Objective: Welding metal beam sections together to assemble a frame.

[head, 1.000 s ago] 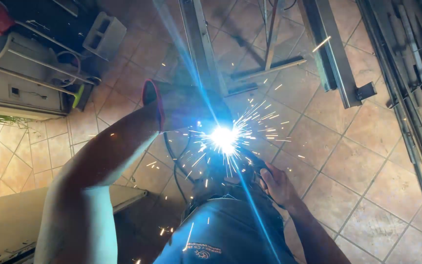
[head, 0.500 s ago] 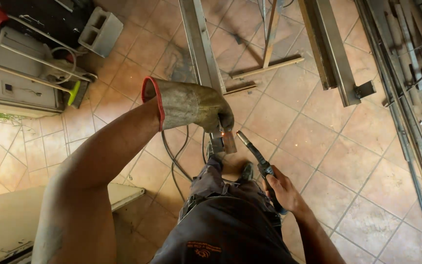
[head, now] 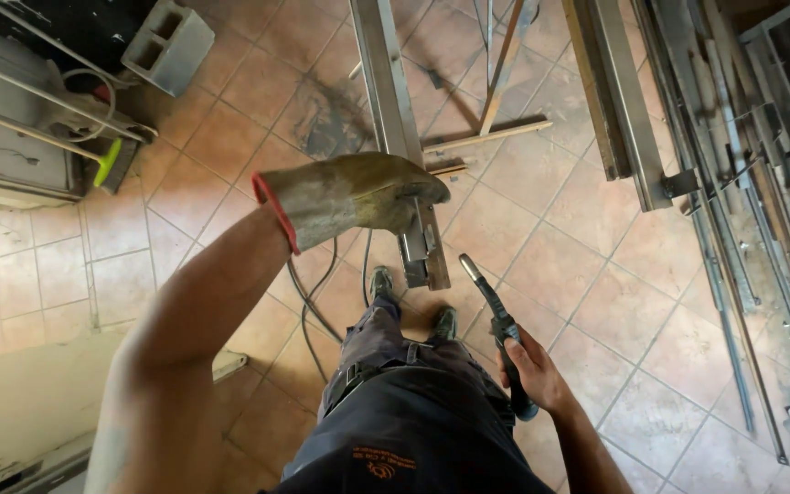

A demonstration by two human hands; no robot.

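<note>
No arc now: gloved left hand [head: 358, 197] grips steel bar [head: 393, 110] end; right hand [head: 530, 370] clasps torch [head: 496, 316] beside it. Joint finish unclear.

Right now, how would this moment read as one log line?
left hand: gloved, gripping steel bar | right hand: bare, holding welding torch clear of bar | no arc | tiled floor
</note>
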